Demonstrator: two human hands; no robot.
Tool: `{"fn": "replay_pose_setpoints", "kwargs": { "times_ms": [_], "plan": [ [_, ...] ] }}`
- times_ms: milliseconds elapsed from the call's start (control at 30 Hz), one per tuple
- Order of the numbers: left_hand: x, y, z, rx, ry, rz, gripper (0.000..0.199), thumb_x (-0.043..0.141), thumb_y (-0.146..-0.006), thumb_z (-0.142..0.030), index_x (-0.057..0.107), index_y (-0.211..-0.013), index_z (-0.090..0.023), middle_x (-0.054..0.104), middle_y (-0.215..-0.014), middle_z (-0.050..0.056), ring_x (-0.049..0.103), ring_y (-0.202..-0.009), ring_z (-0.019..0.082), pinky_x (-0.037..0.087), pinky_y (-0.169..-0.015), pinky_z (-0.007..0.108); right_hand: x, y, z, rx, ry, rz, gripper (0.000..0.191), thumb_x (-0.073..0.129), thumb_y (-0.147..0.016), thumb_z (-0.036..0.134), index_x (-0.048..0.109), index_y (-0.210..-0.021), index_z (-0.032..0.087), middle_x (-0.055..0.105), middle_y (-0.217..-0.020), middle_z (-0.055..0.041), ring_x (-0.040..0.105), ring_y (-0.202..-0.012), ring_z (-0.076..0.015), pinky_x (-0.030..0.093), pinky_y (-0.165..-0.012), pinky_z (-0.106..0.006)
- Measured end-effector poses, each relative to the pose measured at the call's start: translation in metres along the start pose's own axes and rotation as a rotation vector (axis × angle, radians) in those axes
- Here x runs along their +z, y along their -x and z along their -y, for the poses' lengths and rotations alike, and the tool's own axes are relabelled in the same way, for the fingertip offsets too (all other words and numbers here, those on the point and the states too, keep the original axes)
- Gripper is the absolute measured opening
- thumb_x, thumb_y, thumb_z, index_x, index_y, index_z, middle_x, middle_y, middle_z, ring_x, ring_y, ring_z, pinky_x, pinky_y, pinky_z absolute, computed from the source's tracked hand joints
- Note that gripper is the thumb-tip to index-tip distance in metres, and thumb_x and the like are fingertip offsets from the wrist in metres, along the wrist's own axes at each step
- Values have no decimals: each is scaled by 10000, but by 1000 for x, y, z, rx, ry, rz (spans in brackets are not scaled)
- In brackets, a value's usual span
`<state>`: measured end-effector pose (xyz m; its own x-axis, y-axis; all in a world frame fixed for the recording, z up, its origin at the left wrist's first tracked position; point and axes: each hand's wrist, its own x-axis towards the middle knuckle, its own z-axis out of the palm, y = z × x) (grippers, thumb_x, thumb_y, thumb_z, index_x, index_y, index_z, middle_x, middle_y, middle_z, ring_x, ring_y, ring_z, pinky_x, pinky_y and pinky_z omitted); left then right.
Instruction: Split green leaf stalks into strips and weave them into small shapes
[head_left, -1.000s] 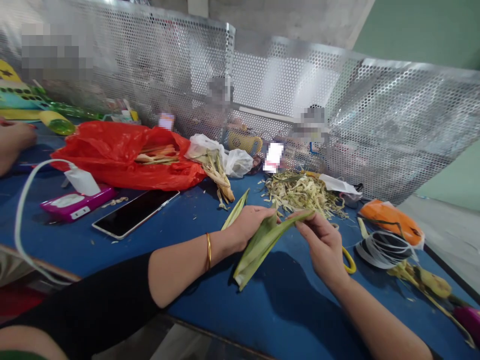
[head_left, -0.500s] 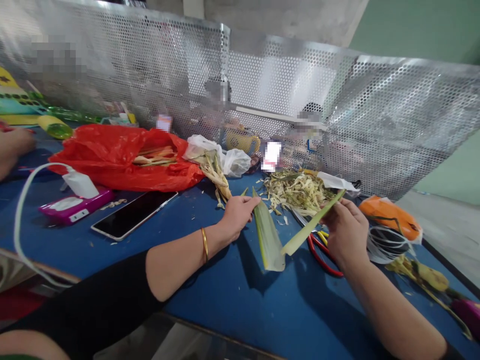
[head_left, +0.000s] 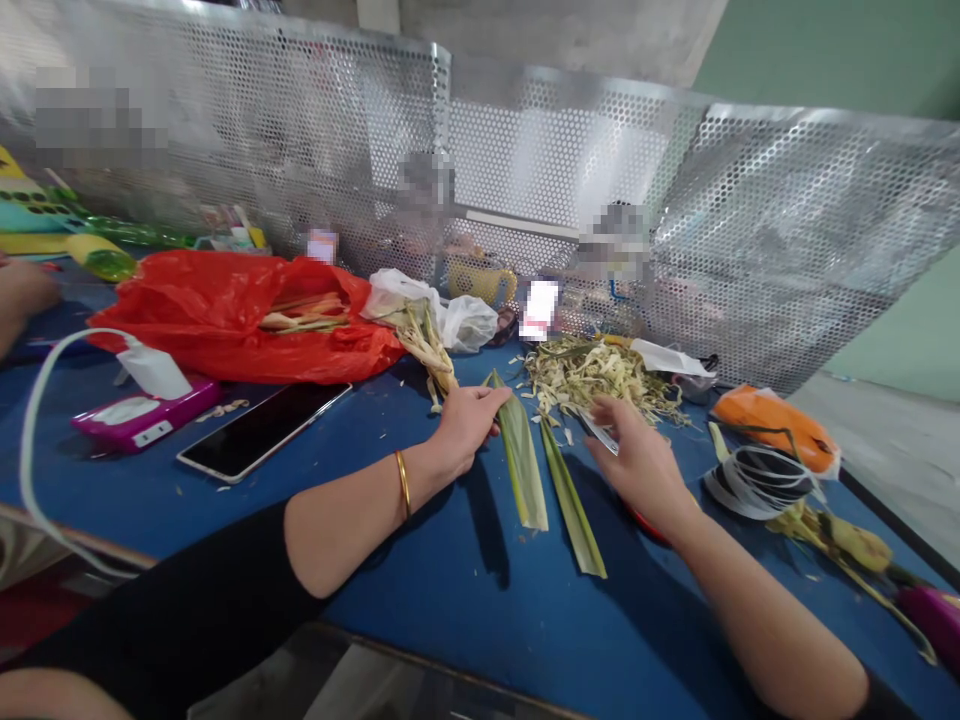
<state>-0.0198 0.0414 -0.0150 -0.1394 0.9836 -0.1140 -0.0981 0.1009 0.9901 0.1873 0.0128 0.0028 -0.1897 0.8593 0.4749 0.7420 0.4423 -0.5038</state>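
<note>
Leaf strip lies on the blue table between the hands, long axis running away from the person, nearer the loosely open right hand, while the left hand pinches another leaf.

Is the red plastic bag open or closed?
Open: the mouth of the red plastic bag gapes on its right side, showing dry strips inside.

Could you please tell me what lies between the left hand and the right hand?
The head view shows a wider green leaf held by the left hand, a narrower strip on the blue table and a few pale scraps.
</note>
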Motion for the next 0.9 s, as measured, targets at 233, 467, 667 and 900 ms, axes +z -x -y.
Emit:
{"fn": "replay_pose_setpoints", "kwargs": {
  "times_ms": [233, 467, 667, 900],
  "plan": [
    [3, 6, 1, -103, 43, 133, 236, 599, -757, -336, 574, -626, -142, 452, -459, -39, 380, -371, 67, 246, -352, 201, -1, 21, 41, -838, 272, 250, 305, 448, -895, 103, 594, -1132, 229, 657, -1146, -96, 526, -1198, -244, 415, -988, -435],
    [7, 28, -3, 100, -70, 306, 339, 695, -712, -312, 692, -1011, -152, 691, -962, 68, 607, -860, 176, 456, -749, 271, -2, 31, 50, -348, -426, -5, 108, 553, -863, 149, 627, -910, 211, 670, -820, -46, 628, -764, -176, 512, -687, -302],
    [11, 43, -7, 250, -26, 446, 285, 625, -791, -431, 745, -828, -175, 710, -974, 64, 581, -1045, 241, 392, -967, 346, 5, 31, 49, 192, -947, -15, 141, 690, -789, 285, 672, -907, 210, 611, -695, 9, 517, -575, -110, 444, -487, -205],
    [13, 51, -8, 153, 226, 613, 262, 672, -772, -364, 707, -940, -166, 684, -880, 34, 594, -792, 152, 469, -757, 279, 5, 26, 53, 377, -895, 180, 274, 718, -721, 370, 598, -884, 185, 528, -584, 50, 416, -452, -75, 338, -388, -189]
  ]
}}
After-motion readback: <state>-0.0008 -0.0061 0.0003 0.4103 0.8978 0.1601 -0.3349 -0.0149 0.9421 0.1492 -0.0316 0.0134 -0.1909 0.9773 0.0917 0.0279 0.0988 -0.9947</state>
